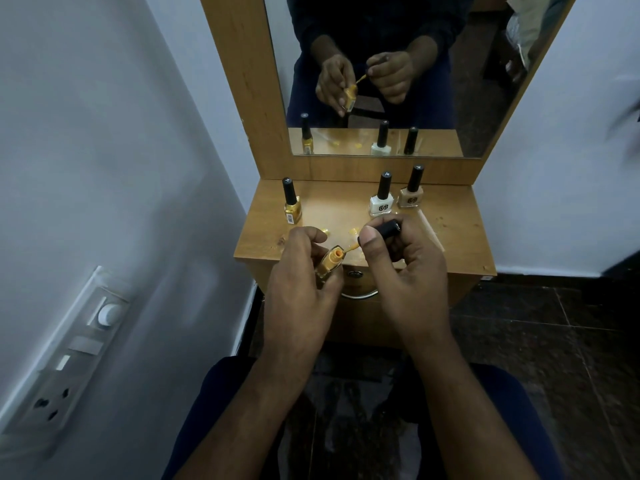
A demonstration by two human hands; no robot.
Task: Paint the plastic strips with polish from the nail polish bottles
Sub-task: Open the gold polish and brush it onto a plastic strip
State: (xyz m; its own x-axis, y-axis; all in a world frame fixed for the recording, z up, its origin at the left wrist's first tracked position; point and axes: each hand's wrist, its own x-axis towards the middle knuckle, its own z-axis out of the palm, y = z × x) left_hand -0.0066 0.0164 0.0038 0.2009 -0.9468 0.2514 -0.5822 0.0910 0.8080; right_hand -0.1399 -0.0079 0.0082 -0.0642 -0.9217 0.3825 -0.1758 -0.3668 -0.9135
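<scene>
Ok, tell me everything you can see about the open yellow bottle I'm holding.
The open yellow bottle is small, square-sided, clear-walled and filled with yellow-orange polish. Its cap is off, the round neck showing. It tilts toward the right, held in the left hand above the table's front edge. The brush, on the cap in the right hand, hovers beside its mouth.

Dim indoor light, cool and flat overall. Brightest patch is a soft sheen on the wooden surface (pixel 450 216), just behind the hands, suggesting light from above and ahead. Mirror (pixel 374 74) above that surface reads dark; its reflection is murky with little detail. Floor (pixel 554 323) right of the surface is near black. Wall (pixel 104 133) left of the surface is grey and evenly lit, without hard shadows. Strong wide-angle bending: mirror frame leans, switch panel (pixel 69 358) at lower left is stretched and soft. Slight smear at the far right edge.
</scene>
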